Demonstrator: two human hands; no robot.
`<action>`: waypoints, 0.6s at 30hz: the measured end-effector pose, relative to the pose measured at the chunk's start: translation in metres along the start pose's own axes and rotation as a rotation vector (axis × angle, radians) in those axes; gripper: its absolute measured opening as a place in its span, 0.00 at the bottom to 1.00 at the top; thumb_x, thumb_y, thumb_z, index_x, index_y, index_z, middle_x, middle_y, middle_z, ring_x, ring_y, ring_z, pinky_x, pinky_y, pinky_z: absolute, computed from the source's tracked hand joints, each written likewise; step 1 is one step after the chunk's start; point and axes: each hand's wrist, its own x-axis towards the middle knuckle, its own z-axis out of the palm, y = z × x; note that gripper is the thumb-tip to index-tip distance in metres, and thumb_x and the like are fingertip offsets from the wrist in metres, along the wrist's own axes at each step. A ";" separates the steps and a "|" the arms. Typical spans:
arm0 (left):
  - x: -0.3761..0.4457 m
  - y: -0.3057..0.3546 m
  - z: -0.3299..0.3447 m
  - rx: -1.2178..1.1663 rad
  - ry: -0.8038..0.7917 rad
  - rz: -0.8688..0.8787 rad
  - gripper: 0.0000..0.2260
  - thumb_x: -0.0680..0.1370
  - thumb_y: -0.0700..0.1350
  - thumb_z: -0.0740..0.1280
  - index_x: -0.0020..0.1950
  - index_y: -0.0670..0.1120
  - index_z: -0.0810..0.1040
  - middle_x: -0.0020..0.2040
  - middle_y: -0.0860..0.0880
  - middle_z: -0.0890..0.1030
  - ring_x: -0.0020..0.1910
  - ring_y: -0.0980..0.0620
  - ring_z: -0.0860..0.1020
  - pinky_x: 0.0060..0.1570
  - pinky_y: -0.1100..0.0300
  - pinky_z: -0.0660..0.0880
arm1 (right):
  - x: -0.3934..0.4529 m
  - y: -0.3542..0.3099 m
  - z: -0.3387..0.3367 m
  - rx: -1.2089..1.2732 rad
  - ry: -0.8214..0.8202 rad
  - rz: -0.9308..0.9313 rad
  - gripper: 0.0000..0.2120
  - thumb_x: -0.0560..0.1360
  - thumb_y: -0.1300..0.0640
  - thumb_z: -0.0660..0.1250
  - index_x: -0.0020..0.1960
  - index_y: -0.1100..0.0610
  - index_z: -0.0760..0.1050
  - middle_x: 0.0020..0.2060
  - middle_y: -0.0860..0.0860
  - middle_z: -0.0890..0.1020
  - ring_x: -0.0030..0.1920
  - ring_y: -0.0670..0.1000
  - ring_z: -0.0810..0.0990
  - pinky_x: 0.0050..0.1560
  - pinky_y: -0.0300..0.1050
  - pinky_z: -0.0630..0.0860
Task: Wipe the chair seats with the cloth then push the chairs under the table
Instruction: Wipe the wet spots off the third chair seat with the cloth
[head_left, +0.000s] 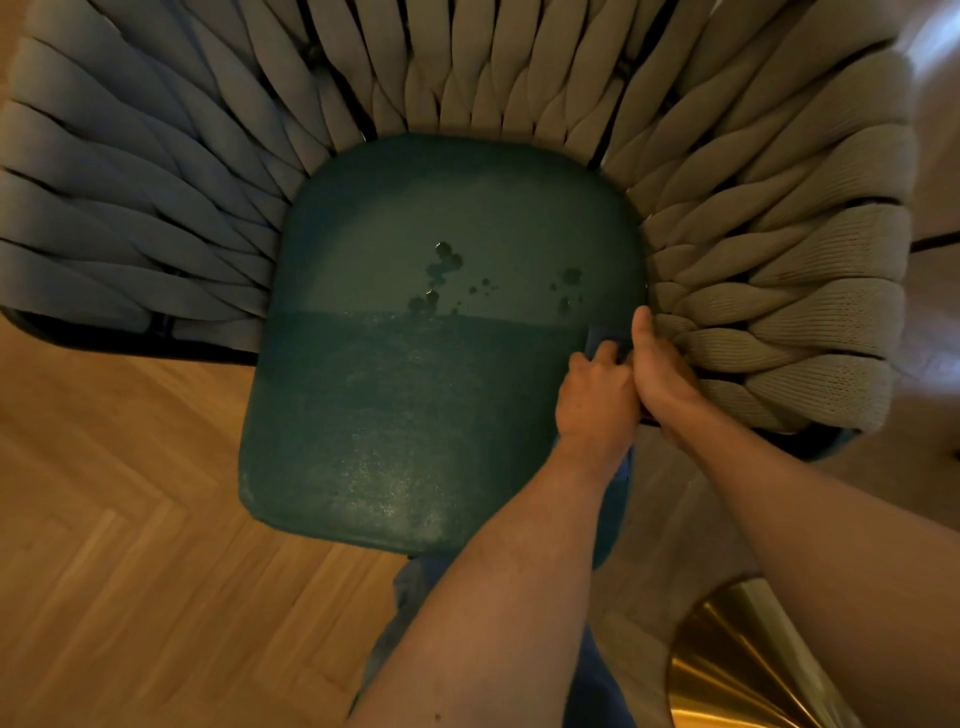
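Two hands met at the seat's (415, 395) right edge: left hand (597, 400) and right hand (662, 369) both clenched the blue cloth (605, 338). Near half appeared wiped; droplets (441, 275) remained on the far half. Pushing chairs under remained outstanding.

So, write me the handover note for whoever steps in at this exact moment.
Left hand: grips the blue cloth at the seat's right edge.
Right hand: right beside the left one, against the woven backrest; whether it also holds the cloth I cannot tell.
Seat: green. The near part looks wiped. Wet spots remain mid-seat; the far part looks unwiped.
Left: wipe the spots and the far part, then push the chair in. No table top or other chairs in view.
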 end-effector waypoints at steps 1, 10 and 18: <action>0.001 -0.004 -0.002 0.035 0.006 0.024 0.09 0.77 0.43 0.67 0.56 0.44 0.81 0.53 0.43 0.78 0.43 0.40 0.74 0.35 0.53 0.69 | 0.000 0.000 -0.001 -0.043 -0.005 -0.001 0.51 0.68 0.20 0.42 0.72 0.57 0.71 0.70 0.59 0.75 0.67 0.61 0.74 0.68 0.59 0.71; 0.008 -0.065 -0.043 0.120 -0.025 -0.041 0.17 0.80 0.42 0.59 0.68 0.50 0.75 0.59 0.44 0.73 0.51 0.41 0.71 0.39 0.53 0.66 | 0.005 -0.004 0.005 -0.284 0.072 -0.069 0.43 0.71 0.31 0.69 0.72 0.62 0.67 0.69 0.61 0.75 0.67 0.64 0.75 0.62 0.53 0.75; 0.019 -0.173 -0.098 0.211 0.032 -0.141 0.20 0.77 0.41 0.62 0.68 0.53 0.75 0.59 0.43 0.75 0.53 0.39 0.74 0.50 0.49 0.72 | 0.005 -0.014 0.010 -0.439 0.112 -0.057 0.48 0.68 0.32 0.73 0.75 0.60 0.62 0.73 0.61 0.70 0.70 0.64 0.71 0.67 0.59 0.72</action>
